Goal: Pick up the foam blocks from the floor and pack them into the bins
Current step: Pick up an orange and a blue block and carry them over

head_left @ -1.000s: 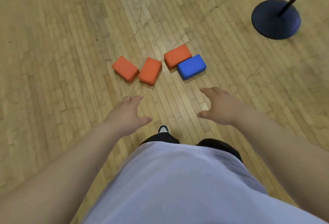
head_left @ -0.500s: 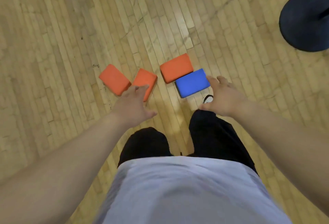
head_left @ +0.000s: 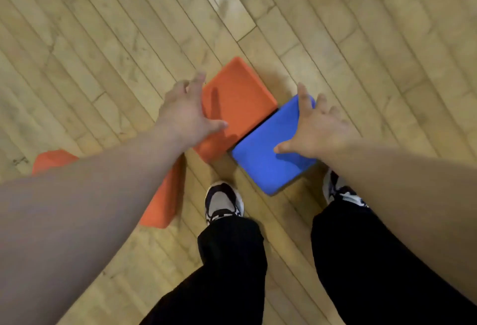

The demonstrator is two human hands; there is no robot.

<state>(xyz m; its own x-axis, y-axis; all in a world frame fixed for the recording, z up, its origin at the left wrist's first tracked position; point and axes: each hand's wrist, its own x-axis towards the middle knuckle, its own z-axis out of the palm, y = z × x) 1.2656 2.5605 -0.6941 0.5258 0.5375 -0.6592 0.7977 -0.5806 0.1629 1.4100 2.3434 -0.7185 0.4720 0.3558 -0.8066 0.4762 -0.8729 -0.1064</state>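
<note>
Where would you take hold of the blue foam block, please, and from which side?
Probably from above on its right side: the blue foam block lies flat on the floor, and its left long edge sits close against an orange block, so the right long edge and near short end are free. The right hand, open over it, suits best.

The orange block abuts the blue block; open floor lies beyond both.

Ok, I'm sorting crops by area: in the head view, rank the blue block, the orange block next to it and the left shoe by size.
1-2. Orange block and blue block: they look alike and both are partly hidden, so unranked.
3. Left shoe: clearly smallest; only its front shows.
</note>
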